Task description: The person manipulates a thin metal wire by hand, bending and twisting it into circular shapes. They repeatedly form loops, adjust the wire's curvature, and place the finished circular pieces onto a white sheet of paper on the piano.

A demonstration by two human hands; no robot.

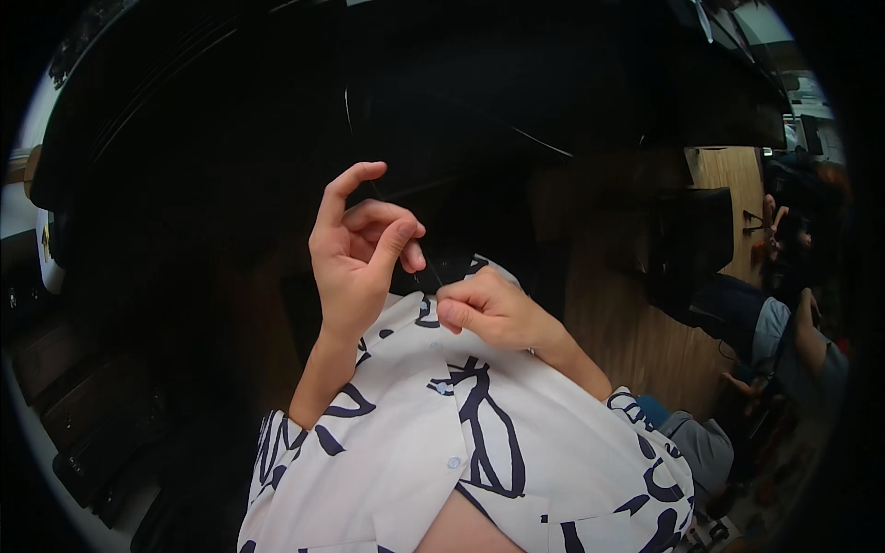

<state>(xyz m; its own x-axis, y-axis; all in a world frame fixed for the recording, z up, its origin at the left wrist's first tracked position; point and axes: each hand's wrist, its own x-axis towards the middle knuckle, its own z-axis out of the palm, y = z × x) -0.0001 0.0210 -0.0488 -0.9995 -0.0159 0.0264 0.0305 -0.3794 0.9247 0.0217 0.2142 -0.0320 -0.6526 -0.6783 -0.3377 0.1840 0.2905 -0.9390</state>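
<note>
A thin dark cord (433, 273), hard to make out against the black background, runs between my two hands. My left hand (361, 253) has its index finger raised and hooked, while the thumb and other fingers curl in around the cord. Lower and to the right, my right hand (481, 313) is closed on the cord, thumb pressed against curled fingers. Both are held in front of my white and dark-patterned shirt (396, 433).
A large black surface (507, 74) spans the top. Dark chairs (101, 424) are at the lower left. Other people (784, 332) sit or crouch on the right beside a dark chair or box (691, 230) on the wooden floor (608, 304).
</note>
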